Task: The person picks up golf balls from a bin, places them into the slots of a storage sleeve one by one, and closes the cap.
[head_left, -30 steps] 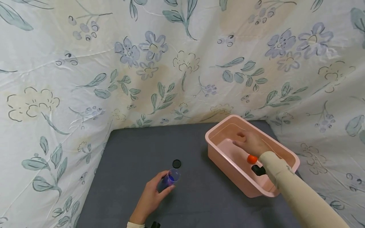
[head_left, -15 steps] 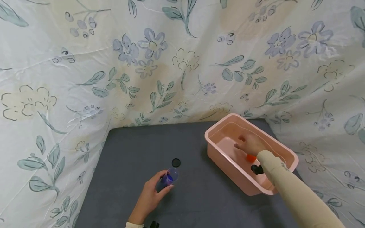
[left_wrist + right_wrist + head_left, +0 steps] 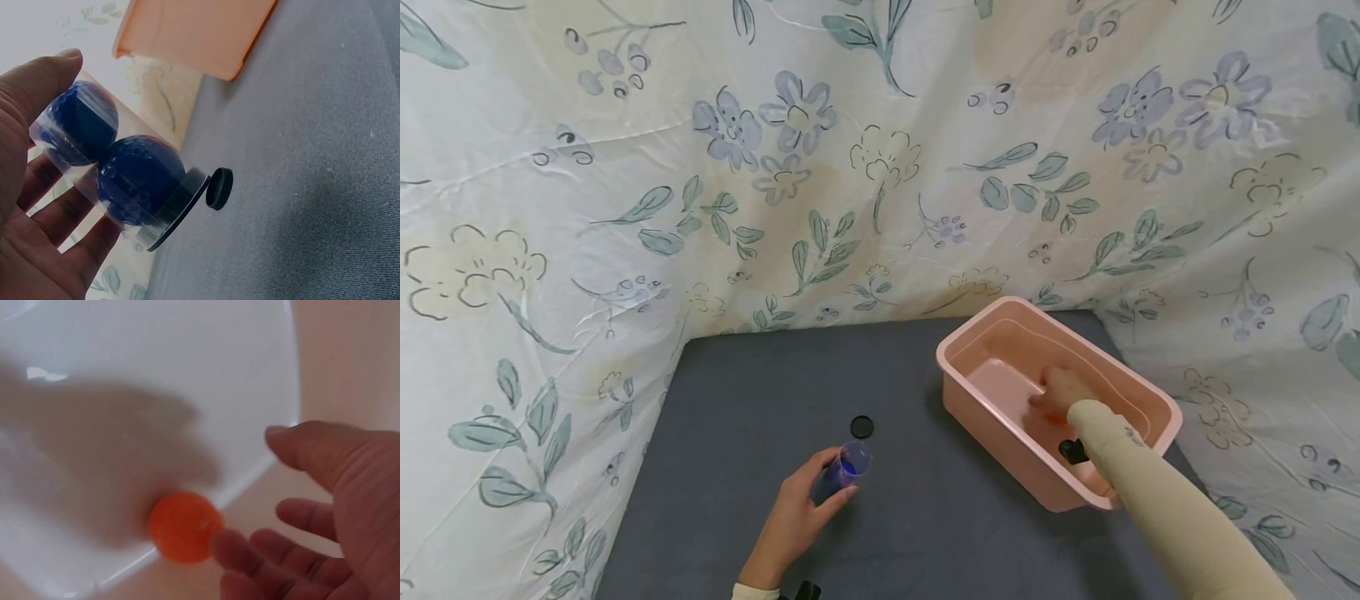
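My left hand (image 3: pixel 793 512) grips a clear plastic tube (image 3: pixel 854 461) between thumb and fingers, its open mouth facing up. Two dimpled blue golf balls (image 3: pixel 140 178) sit inside it, and a black cap closes its bottom end. Beyond the tube, a round black lid (image 3: pixel 862 427) lies on the table. Inside the pink bin (image 3: pixel 992 446), my right hand (image 3: pixel 1062 390) reaches down with fingers loosely bent. An orange ball (image 3: pixel 185 527) rests on the bin floor by the wall, right at those fingertips; the hand and sleeve mostly cover it in the head view.
The bin stands at the right of a dark grey tabletop (image 3: pixel 775 392). Flower-printed cloth (image 3: pixel 880 167) hangs behind the table and at both sides. A black wrist-camera mount (image 3: pixel 1073 451) sits under the right sleeve, inside the bin.
My right hand has moved lower in the bin and back toward the orange ball, covering more of it. The left hand keeps holding the tube in nearly the same place.
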`<state>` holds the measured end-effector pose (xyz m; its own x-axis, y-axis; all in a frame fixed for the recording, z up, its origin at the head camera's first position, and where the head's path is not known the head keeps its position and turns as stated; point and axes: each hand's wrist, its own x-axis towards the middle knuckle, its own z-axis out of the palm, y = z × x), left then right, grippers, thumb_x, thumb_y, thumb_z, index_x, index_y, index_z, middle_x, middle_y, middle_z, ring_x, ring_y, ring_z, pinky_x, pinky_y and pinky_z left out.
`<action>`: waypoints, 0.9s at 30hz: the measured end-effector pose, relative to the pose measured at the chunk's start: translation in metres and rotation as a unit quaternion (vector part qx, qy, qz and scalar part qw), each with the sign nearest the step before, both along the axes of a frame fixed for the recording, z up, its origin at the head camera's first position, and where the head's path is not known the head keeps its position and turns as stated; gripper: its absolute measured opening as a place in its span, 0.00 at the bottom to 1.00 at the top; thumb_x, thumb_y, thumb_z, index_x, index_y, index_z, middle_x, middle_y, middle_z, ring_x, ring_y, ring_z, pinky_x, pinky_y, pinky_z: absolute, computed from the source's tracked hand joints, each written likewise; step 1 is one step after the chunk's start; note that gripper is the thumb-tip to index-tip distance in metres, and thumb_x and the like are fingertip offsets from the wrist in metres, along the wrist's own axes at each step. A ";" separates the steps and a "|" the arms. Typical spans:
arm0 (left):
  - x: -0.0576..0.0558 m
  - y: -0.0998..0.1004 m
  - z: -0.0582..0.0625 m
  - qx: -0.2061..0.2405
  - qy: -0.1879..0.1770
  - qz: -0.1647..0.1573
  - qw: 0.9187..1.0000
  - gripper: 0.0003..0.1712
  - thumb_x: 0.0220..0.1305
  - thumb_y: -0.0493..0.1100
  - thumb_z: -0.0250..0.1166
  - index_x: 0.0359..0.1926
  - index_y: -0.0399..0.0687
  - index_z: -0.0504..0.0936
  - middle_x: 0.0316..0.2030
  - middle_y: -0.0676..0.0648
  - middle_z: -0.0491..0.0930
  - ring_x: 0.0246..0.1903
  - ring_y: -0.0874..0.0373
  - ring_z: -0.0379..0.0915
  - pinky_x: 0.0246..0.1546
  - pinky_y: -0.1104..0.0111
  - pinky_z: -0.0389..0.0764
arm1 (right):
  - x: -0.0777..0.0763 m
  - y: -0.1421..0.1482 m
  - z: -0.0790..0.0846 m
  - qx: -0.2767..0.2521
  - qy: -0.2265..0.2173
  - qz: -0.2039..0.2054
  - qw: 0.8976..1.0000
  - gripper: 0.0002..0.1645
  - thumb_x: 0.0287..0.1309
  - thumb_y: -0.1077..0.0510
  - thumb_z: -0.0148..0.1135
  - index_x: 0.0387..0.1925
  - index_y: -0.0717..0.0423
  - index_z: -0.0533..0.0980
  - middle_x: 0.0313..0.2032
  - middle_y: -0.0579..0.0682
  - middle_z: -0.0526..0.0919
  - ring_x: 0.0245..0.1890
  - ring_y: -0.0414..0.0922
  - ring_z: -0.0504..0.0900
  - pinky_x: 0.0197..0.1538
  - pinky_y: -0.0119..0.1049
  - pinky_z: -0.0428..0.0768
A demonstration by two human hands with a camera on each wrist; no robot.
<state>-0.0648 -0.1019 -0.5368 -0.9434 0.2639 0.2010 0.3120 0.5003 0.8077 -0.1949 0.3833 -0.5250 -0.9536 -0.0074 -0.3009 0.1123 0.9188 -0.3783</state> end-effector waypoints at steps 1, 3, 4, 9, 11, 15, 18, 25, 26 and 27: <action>0.000 0.000 0.000 -0.001 0.000 0.001 1.000 0.28 0.62 0.53 0.76 0.61 0.70 0.77 0.59 0.62 0.82 0.57 0.63 0.81 0.59 0.56 0.84 | 0.001 0.000 0.000 0.016 -0.001 -0.002 1.000 0.19 0.59 0.53 0.70 0.40 0.64 0.74 0.32 0.57 0.78 0.32 0.53 0.77 0.34 0.42 0.75; 0.000 0.000 0.000 -0.002 -0.002 0.003 1.000 0.28 0.62 0.52 0.76 0.61 0.69 0.77 0.59 0.62 0.82 0.58 0.63 0.81 0.59 0.56 0.84 | 0.003 0.000 0.000 0.052 0.003 0.004 0.999 0.15 0.57 0.55 0.67 0.35 0.62 0.73 0.29 0.57 0.77 0.29 0.53 0.77 0.31 0.43 0.74; 0.001 -0.001 0.000 -0.002 -0.003 0.004 1.000 0.28 0.62 0.52 0.76 0.61 0.69 0.78 0.59 0.61 0.82 0.58 0.62 0.81 0.59 0.56 0.84 | 0.004 -0.001 0.000 0.068 0.002 0.005 0.998 0.13 0.57 0.56 0.66 0.34 0.61 0.73 0.29 0.58 0.78 0.29 0.54 0.78 0.29 0.45 0.75; 0.002 -0.001 0.000 0.001 -0.005 0.005 1.000 0.28 0.62 0.51 0.76 0.61 0.68 0.78 0.59 0.61 0.82 0.58 0.62 0.81 0.59 0.54 0.83 | 0.007 -0.005 -0.002 0.109 0.011 0.016 0.994 0.10 0.57 0.59 0.62 0.35 0.62 0.76 0.35 0.65 0.82 0.32 0.59 0.81 0.30 0.54 0.80; 0.002 -0.001 -0.001 0.002 -0.001 0.004 1.000 0.28 0.62 0.51 0.76 0.61 0.68 0.78 0.59 0.60 0.82 0.58 0.61 0.81 0.59 0.53 0.83 | 0.007 -0.007 -0.004 0.114 0.006 0.017 0.993 0.09 0.58 0.59 0.61 0.36 0.63 0.76 0.38 0.67 0.83 0.34 0.61 0.82 0.31 0.56 0.81; 0.002 -0.002 -0.001 0.001 0.003 0.006 1.000 0.28 0.62 0.52 0.76 0.61 0.70 0.77 0.59 0.60 0.83 0.58 0.61 0.81 0.60 0.52 0.83 | 0.006 -0.009 -0.009 0.130 -0.010 0.020 0.991 0.06 0.59 0.62 0.59 0.36 0.62 0.77 0.40 0.67 0.83 0.35 0.61 0.82 0.31 0.56 0.81; 0.002 -0.002 0.000 0.003 -0.005 0.009 1.000 0.27 0.62 0.53 0.76 0.61 0.71 0.77 0.59 0.60 0.82 0.58 0.60 0.81 0.60 0.51 0.83 | 0.007 -0.012 -0.009 0.143 -0.017 0.025 0.989 0.03 0.59 0.65 0.59 0.33 0.60 0.79 0.34 0.64 0.83 0.30 0.57 0.81 0.27 0.50 0.79; 0.003 -0.003 0.003 -0.001 -0.017 0.014 1.000 0.28 0.62 0.56 0.75 0.62 0.73 0.76 0.59 0.61 0.82 0.59 0.59 0.81 0.60 0.50 0.82 | 0.010 -0.017 -0.008 0.168 -0.016 0.047 0.984 0.08 0.63 0.67 0.61 0.27 0.57 0.77 0.19 0.52 0.76 0.20 0.49 0.76 0.21 0.41 0.70; 0.003 -0.003 0.003 -0.002 -0.017 0.014 1.000 0.28 0.62 0.56 0.75 0.62 0.73 0.76 0.59 0.61 0.82 0.59 0.59 0.81 0.60 0.50 0.82 | 0.010 -0.017 -0.008 0.169 -0.015 0.047 0.984 0.08 0.63 0.67 0.61 0.27 0.57 0.77 0.19 0.52 0.75 0.20 0.49 0.75 0.21 0.41 0.70; 0.003 -0.003 0.003 -0.002 -0.018 0.014 1.000 0.28 0.62 0.56 0.75 0.62 0.73 0.76 0.59 0.61 0.82 0.59 0.59 0.81 0.60 0.50 0.82 | 0.009 -0.017 -0.008 0.170 -0.016 0.048 0.984 0.08 0.63 0.66 0.60 0.28 0.57 0.77 0.19 0.52 0.75 0.20 0.49 0.75 0.21 0.42 0.70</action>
<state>-0.0620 -0.1052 -0.5335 -0.9568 0.2386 0.1659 0.2692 0.5121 0.8157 -0.1858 0.3661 -0.5332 -0.9437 0.0092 -0.3306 0.0257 0.9986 -0.0458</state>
